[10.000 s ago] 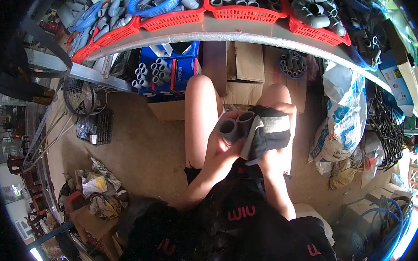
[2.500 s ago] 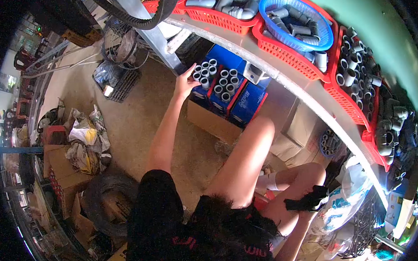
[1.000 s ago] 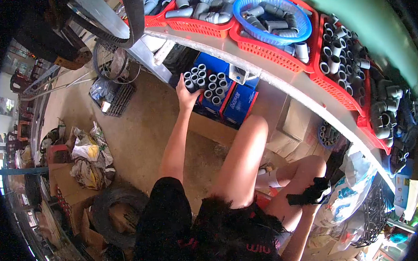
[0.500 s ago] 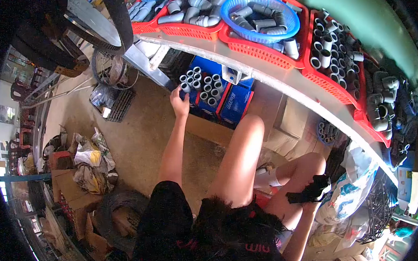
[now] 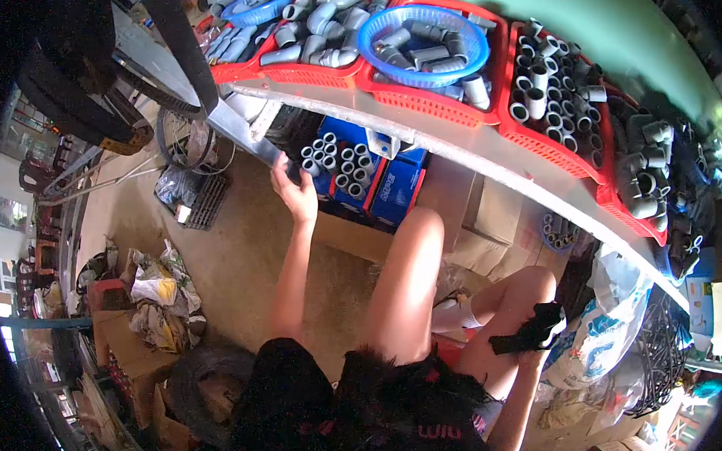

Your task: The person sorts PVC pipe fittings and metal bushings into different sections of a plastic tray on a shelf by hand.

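Note:
My left hand [image 5: 295,190] is raised beside the left edge of a group of short grey pipe pieces [image 5: 338,163], its fingers apart and nothing seen in it. Those pieces stand with their round ends up on blue boxes [image 5: 397,189] under the table. My right hand [image 5: 537,343] rests by my right knee, closed around a black object [image 5: 526,331] whose kind I cannot make out.
Red baskets [image 5: 469,115] of grey pipe fittings line the curved table edge [image 5: 488,163]. A blue basket [image 5: 425,79] sits on one. A dark crate [image 5: 205,203], a cardboard box [image 5: 138,339] and coiled tubing [image 5: 191,373] lie at left; a white sack [image 5: 600,344] stands at right.
My left hand has come off the front of the pipe pieces and moved up and left, its fingers spreading. The view has shifted slightly; my right hand still holds the black object.

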A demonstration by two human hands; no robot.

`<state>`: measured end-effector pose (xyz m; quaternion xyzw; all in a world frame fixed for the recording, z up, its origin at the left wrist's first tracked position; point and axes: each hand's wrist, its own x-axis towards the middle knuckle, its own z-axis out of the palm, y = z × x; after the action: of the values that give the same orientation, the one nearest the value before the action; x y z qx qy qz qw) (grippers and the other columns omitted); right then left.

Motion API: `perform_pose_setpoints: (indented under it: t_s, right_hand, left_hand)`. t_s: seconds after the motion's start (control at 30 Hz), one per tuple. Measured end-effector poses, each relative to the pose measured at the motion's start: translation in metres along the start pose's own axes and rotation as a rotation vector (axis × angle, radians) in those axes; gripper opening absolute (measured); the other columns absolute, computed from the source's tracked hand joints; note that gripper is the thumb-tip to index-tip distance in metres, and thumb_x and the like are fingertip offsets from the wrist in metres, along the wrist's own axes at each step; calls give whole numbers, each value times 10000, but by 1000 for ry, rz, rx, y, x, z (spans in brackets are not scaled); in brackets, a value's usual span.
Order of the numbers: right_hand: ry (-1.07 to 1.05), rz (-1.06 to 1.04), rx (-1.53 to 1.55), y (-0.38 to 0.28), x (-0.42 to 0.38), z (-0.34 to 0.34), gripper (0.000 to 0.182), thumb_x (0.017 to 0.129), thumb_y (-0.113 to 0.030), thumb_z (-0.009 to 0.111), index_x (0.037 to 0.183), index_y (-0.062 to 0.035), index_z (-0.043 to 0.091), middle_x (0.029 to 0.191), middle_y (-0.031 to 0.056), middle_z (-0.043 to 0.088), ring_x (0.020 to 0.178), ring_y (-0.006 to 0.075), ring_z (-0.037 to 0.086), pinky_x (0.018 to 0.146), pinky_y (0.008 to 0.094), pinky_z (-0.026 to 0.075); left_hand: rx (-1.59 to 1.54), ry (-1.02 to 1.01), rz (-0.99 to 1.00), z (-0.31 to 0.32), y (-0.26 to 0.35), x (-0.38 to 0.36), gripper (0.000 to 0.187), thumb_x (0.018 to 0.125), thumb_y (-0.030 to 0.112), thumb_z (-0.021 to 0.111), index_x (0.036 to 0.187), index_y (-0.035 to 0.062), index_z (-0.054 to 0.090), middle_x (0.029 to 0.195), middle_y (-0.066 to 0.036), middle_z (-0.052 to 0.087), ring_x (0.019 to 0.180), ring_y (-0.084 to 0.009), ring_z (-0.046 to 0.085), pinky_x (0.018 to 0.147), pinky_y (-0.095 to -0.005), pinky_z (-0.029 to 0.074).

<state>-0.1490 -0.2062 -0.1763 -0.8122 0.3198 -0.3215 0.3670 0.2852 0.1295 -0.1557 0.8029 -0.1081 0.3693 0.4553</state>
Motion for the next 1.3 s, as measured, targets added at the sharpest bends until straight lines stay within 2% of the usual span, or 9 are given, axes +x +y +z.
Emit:
perform_pose_setpoints:
  t_s: [0.27,0.37,0.53,0.73,0.87,0.9,1.07,1.2,1.3]
  right_hand:
    - [-97,-139,90,9,-1,2,117,854,-172,504,958,-118,507,705,-16,469,549,89,472,474,233,433]
    - [3,68,169,-35,10,4,415,489,-360,683,764,-89,531,639,33,487,569,215,494,519,336,412]
    - [36,-529,-266,-68,25,-9,570,295,-481,777,651,-100,549,596,41,498,600,270,524,581,393,424]
    - [18,-565,-31,-55,23,-12,191,578,-51,603,758,-41,539,669,63,507,585,204,523,503,296,421]
    - [62,-497,127,-56,29,-18,220,730,-197,607,866,-26,583,673,54,555,611,176,561,557,278,460]
    - [96,-97,391,-53,17,-7,292,712,-281,637,871,-38,607,637,50,557,610,204,568,590,295,470]
    - [-282,41,426,-91,7,8,441,846,-288,488,1194,-18,464,838,83,598,714,203,583,722,276,474]
    - [-342,-181,393,-152,8,32,444,827,-288,511,1179,-22,462,863,89,584,740,205,572,728,286,469]
    - [-344,-233,384,-181,6,46,448,812,-288,528,1168,-25,461,882,93,573,759,207,564,733,294,465]
  left_hand:
    - [-104,-242,540,9,189,125,301,770,61,566,1068,32,548,1103,-157,515,1051,-318,485,924,-400,363]
    - [-156,-446,525,56,217,161,239,843,97,539,1067,15,548,1028,-171,580,967,-294,572,829,-311,439]
    - [579,-839,363,143,218,197,205,709,145,593,865,29,658,932,-206,620,844,-322,624,755,-404,497]
    - [479,-708,346,139,245,188,292,698,21,587,988,1,613,908,-206,630,897,-343,614,753,-413,511]
    - [-120,-100,510,80,249,152,461,690,37,642,1126,-15,501,978,-197,590,804,-329,605,746,-369,486]
    - [-308,-154,505,61,250,136,413,714,62,663,1089,-24,515,997,-135,583,824,-234,601,731,-327,488]
    - [-887,-952,-470,-58,302,-44,214,770,120,687,932,30,580,846,-29,579,725,-74,547,619,-237,456]
    - [-579,-884,-605,-82,336,-134,252,768,249,688,741,22,582,696,-68,582,652,-118,535,580,-283,422]
    - [-540,-888,-221,-89,325,-137,214,782,211,674,813,32,561,739,-53,561,636,-156,536,576,-298,430]
